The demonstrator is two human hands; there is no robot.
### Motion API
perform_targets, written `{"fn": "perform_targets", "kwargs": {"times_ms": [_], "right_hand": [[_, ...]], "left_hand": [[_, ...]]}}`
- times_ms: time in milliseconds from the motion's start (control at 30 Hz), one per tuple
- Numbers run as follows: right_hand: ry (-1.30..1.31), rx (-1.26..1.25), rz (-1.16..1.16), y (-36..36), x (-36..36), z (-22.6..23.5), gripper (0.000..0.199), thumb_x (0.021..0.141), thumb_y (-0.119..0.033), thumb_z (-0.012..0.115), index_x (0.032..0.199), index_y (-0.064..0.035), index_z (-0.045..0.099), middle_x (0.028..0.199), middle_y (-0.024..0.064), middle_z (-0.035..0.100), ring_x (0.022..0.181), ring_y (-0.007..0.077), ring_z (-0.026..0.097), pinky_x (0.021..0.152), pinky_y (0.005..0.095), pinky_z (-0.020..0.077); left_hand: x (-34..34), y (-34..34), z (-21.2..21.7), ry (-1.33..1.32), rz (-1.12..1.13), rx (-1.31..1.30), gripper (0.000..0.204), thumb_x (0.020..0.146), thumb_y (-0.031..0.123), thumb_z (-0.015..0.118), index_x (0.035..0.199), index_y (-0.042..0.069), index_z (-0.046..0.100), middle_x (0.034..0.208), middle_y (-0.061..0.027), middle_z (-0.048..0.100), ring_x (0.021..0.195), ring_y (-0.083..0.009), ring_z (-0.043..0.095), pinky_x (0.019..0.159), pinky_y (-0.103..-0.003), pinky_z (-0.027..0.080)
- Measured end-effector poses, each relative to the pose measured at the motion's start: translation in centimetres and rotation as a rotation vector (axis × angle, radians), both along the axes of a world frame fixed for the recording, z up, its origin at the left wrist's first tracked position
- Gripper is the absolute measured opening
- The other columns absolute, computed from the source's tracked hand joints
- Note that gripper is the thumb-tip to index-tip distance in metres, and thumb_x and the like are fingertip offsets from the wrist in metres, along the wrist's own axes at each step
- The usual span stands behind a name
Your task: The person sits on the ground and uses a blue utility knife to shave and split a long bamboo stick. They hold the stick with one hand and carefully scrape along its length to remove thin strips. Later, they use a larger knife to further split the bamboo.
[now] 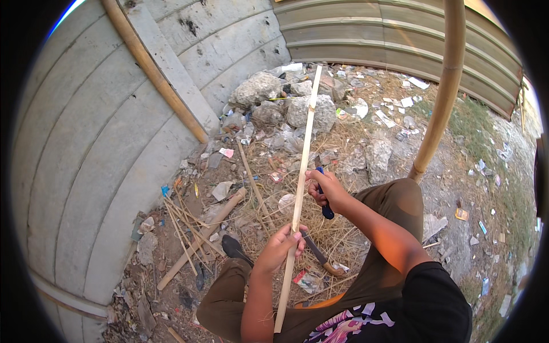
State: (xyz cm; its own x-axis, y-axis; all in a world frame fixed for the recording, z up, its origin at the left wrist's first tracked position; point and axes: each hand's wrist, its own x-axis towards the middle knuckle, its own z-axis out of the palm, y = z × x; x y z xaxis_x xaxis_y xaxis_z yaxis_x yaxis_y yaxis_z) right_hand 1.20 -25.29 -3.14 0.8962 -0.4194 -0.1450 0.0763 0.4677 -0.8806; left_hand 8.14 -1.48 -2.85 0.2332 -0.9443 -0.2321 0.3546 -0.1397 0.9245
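A long pale bamboo strip (306, 137) stands tilted in front of me, running from my lap up toward the rubble. My left hand (279, 247) is closed around its lower part, thumb on the front. Higher up, my right hand (329, 191) grips a blue-and-black handled tool (327, 211) that looks like a cutter knife. Its blade is hidden, and the fingertips of that hand touch or nearly touch the strip's edge. On the ground below lies a curved, dark-bladed knife with a wooden handle (334, 270).
Thin bamboo sticks (178, 231) and a thicker bamboo length (220, 221) lie to the left. Concrete chunks (311, 112) sit ahead by the grey wall (108, 143). An upright bamboo pole (445, 94) stands right, before a metal fence (366, 37). Litter and dry straw cover the ground.
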Motion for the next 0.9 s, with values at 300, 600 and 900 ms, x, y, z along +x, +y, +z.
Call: {"fn": "perform_targets", "kwargs": {"times_ms": [300, 600, 900], "right_hand": [[-0.106, -0.540, 0.101, 1.1, -0.1, -0.2, 0.031, 0.108, -0.031, 0.040, 0.105, -0.0045, 0.056, 0.086, 0.0050, 0.055, 0.068, 0.0116, 0.055, 0.063, 0.0290, 0.0490], [-0.132, -0.604, -0.088, 1.9, -1.0, 0.9, 0.035, 0.108, -0.038, 0.044, 0.103, -0.0052, 0.055, 0.070, 0.0011, 0.052, 0.064, 0.0109, 0.054, 0.058, 0.0293, 0.0435], [0.069, -1.214, -0.209, 2.6, -2.1, 2.0, 0.039, 0.103, -0.044, 0.049, 0.104, -0.0066, 0.059, 0.070, 0.0151, 0.060, 0.064, 0.0352, 0.062, 0.061, 0.0450, 0.0467]], "left_hand": [[-1.4, -0.4, 1.1, 0.026, 0.354, -0.030, 0.034, 0.111, 0.033, 0.038, 0.127, 0.005, 0.048, 0.076, 0.0043, 0.034, 0.065, -0.0068, 0.037, 0.062, -0.026, 0.038], [-0.8, 0.3, 1.6, 0.393, 0.167, -0.195, 0.045, 0.110, 0.043, 0.036, 0.126, 0.002, 0.048, 0.067, 0.0030, 0.031, 0.051, -0.0073, 0.031, 0.042, -0.023, 0.032], [-3.7, -0.8, 2.3, 0.148, 0.243, -0.084, 0.056, 0.109, 0.046, 0.035, 0.132, -0.004, 0.048, 0.062, 0.0017, 0.038, 0.046, -0.0063, 0.036, 0.039, -0.023, 0.035]]}}
